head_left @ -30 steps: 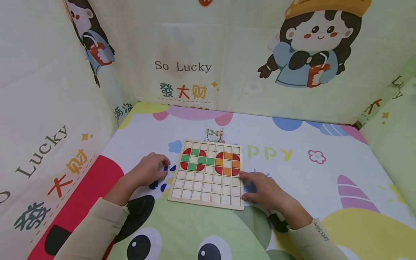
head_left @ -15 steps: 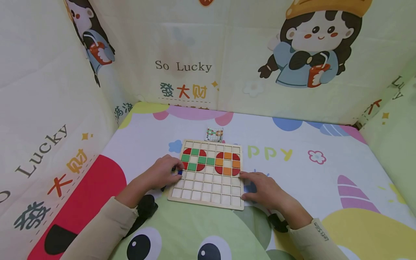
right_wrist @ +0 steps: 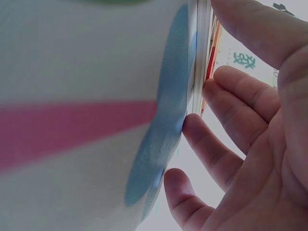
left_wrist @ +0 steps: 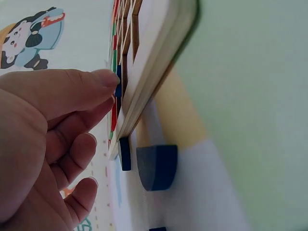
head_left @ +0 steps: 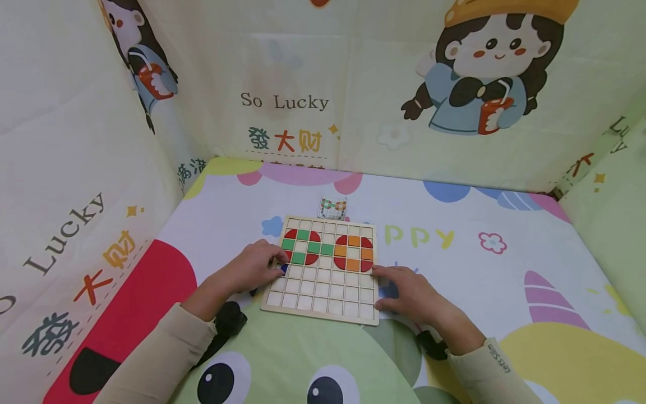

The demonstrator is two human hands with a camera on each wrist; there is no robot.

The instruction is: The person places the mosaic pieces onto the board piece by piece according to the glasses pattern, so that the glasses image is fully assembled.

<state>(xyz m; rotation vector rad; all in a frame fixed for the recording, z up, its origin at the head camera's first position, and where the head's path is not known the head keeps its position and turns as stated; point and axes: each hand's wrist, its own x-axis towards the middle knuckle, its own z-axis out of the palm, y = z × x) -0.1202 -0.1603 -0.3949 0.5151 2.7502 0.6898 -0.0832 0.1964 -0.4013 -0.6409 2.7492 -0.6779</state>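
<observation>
A square wooden grid board (head_left: 321, 275) lies on the printed cloth. Red, green and orange pieces fill cells in its upper half, forming two rounded rings joined by a green square (head_left: 327, 250). At the board's left edge my left hand (head_left: 252, 265) pinches a dark blue piece (left_wrist: 118, 79) between thumb and forefinger, over a cell just below the left ring. My right hand (head_left: 411, 296) rests against the board's right edge, thumb and fingertips touching the rim, holding no piece. In the left wrist view, loose blue pieces (left_wrist: 157, 166) lie beside the board, under the left hand.
Behind the board stands a small pattern card (head_left: 332, 208) with a similar coloured design. Printed cloth walls (head_left: 363, 101) enclose the back and both sides. A black device (head_left: 231, 321) is strapped at the left wrist, another (head_left: 432, 345) at the right.
My left hand has moved right from the loose blue pieces to the board's left edge, carrying one blue piece onto it. The right hand has stayed in place.
</observation>
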